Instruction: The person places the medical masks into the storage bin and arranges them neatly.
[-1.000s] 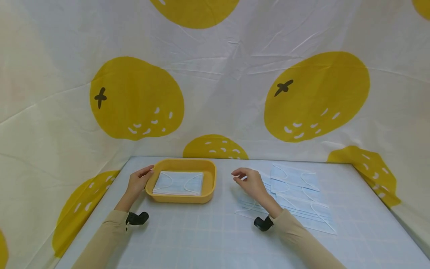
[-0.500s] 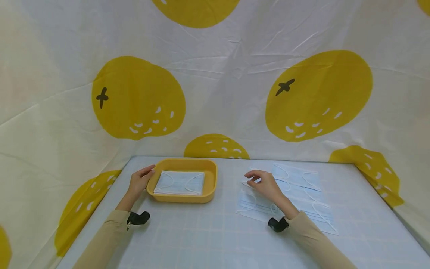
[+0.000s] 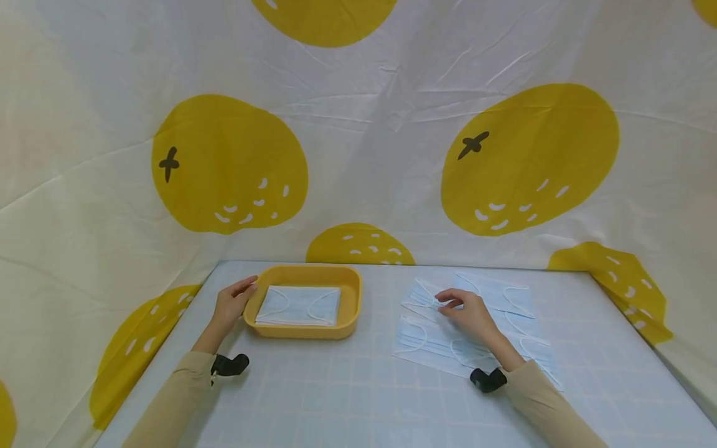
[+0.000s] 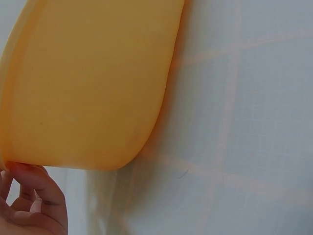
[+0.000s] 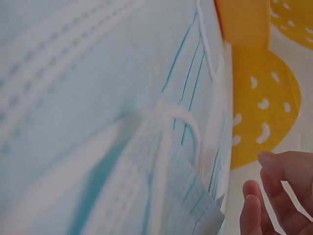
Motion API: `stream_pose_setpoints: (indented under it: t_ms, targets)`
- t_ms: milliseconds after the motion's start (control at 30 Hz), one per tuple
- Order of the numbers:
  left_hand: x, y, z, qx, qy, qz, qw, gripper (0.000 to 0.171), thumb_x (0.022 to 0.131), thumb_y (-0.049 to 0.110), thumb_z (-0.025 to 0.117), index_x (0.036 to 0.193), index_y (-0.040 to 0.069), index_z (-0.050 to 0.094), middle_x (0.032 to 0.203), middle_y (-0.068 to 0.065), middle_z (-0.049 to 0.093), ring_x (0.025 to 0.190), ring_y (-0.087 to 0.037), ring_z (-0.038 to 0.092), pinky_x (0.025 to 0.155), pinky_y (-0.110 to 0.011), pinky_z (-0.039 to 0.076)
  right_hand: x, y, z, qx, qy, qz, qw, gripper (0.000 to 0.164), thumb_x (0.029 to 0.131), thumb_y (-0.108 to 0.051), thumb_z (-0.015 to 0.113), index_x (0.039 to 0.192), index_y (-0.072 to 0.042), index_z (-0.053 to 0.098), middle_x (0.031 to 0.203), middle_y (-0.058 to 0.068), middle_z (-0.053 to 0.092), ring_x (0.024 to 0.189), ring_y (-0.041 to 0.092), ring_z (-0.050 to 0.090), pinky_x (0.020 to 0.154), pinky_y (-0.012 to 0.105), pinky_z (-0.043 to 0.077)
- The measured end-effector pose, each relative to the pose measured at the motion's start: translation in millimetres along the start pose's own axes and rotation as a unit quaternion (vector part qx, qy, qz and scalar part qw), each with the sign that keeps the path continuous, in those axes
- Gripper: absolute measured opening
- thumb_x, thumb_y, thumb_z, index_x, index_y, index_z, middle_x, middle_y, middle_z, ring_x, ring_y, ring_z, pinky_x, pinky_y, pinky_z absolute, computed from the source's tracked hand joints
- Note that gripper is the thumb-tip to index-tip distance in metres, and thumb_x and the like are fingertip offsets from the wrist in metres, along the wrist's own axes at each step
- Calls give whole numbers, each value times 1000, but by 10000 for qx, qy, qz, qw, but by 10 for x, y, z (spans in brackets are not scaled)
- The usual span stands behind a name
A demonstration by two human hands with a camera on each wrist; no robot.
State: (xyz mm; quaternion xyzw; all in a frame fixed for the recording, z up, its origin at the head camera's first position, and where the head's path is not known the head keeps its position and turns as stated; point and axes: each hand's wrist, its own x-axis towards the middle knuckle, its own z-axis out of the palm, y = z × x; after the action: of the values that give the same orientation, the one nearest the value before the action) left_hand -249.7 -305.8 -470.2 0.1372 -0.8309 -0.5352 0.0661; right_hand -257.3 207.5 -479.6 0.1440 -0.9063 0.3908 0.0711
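Observation:
On the left of the table is a yellow tray (image 3: 302,331) with pale blue face masks (image 3: 298,305) lying flat inside. My left hand (image 3: 228,305) touches the tray's left end from outside, its fingertips at the rim; the left wrist view shows a fingertip against the tray wall (image 4: 93,88). Several loose face masks (image 3: 428,342) lie partly overlapping to the right. Above them hovers my right hand (image 3: 470,317), fingers loosely bent. In the right wrist view, no object shows between its fingertips, and masks with white ear loops (image 5: 183,117) are close by.
A white fabric wall (image 3: 370,168) with yellow fruit prints stands behind the table. The pale checked tabletop (image 3: 336,392) extends in front of the tray and masks. Dark wrist cameras (image 3: 231,364) sit on both wrists.
My right hand has moved rightward, from beside the tray to over the loose masks, uncovering those at their left edge. My left hand stays at the tray.

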Motion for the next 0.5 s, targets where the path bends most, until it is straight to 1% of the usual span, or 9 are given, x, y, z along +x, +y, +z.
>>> stream_pose_setpoints:
  t_ms: [200, 300, 400, 500]
  targets:
    - [11, -29, 1, -11, 18, -48, 10000, 46, 99, 32, 52, 141, 11, 49, 139, -18, 50, 93, -3, 52, 69, -9, 49, -70, 70, -139, -133, 8, 275, 9995, 26, 85, -8, 70, 111, -6, 69, 109, 12, 71, 89, 24, 65, 73, 33, 51]
    - [11, -30, 4, -15, 14, -48, 10000, 46, 100, 31, 51, 141, 12, 49, 140, -18, 50, 94, -4, 52, 69, -9, 49, -110, 111, -199, -211, 75, 374, 9990, 26, 85, -9, 70, 111, -6, 69, 108, 13, 71, 89, 25, 65, 74, 34, 51]
    - [5, -23, 6, -33, 19, -51, 10000, 46, 100, 30, 51, 141, 11, 49, 140, -18, 50, 93, -1, 52, 69, -10, 49, -151, 173, -261, -319, 134, 386, 9987, 25, 86, -10, 69, 111, -6, 69, 108, 13, 70, 90, 26, 65, 74, 33, 51]
    - [4, -22, 6, -53, 22, -26, 10000, 45, 100, 29, 52, 141, 11, 49, 140, -19, 50, 89, 2, 52, 68, -10, 49, -185, 245, -326, -396, 236, 364, 9983, 25, 86, -9, 69, 110, -6, 69, 108, 14, 70, 89, 26, 65, 72, 29, 50]
